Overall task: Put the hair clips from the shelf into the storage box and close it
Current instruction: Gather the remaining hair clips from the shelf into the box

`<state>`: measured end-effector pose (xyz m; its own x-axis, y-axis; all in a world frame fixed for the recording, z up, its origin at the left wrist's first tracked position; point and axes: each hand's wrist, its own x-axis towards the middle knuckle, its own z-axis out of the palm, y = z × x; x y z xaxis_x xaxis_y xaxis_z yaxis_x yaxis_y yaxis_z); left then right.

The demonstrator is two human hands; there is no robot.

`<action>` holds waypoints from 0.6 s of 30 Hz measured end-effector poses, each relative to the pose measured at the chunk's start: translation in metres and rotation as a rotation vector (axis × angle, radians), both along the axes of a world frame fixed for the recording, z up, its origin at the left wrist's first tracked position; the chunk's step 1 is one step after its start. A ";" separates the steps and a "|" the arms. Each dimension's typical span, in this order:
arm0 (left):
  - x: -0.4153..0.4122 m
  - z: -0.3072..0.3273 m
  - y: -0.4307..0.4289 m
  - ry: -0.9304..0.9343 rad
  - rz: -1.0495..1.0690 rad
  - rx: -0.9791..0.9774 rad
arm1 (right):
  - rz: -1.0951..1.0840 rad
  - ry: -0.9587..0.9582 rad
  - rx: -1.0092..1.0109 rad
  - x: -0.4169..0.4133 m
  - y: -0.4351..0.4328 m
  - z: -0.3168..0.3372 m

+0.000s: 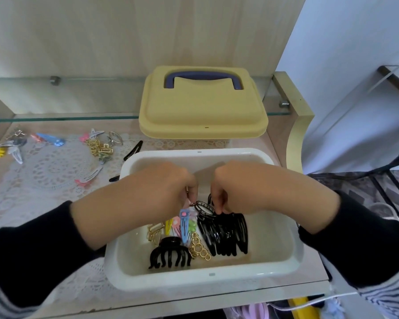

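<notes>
Depositing step: left hand (152, 192) and right hand (251, 189), fingers curled, pinch coloured clips (185, 224) and black clips (226, 231) just below the fingertips, inside the storage box (217, 281). Next, probably: release, then gather loose clips (99, 147) left of the fingers.

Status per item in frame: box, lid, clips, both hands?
storage box: open, partly filled.
lid: off, lying behind the box.
left hand: inside the box, pinches the coloured clips.
right hand: inside the box, grips the black clips.
claw clip: loose on the box floor.
shelf clips: scattered left of the box, not yet packed.
</notes>
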<state>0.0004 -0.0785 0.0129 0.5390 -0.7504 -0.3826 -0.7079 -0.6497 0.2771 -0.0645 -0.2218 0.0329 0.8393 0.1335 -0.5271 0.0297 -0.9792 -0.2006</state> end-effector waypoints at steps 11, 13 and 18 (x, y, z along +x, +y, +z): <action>0.003 0.023 0.035 -0.152 -0.005 -0.361 | -0.134 -0.089 0.043 -0.003 0.000 0.025; 0.002 0.026 0.044 -0.204 0.014 -0.491 | -0.159 -0.126 0.069 -0.003 0.004 0.030; 0.005 0.033 0.072 -0.368 0.108 -0.727 | -0.232 -0.337 0.193 0.000 0.022 0.047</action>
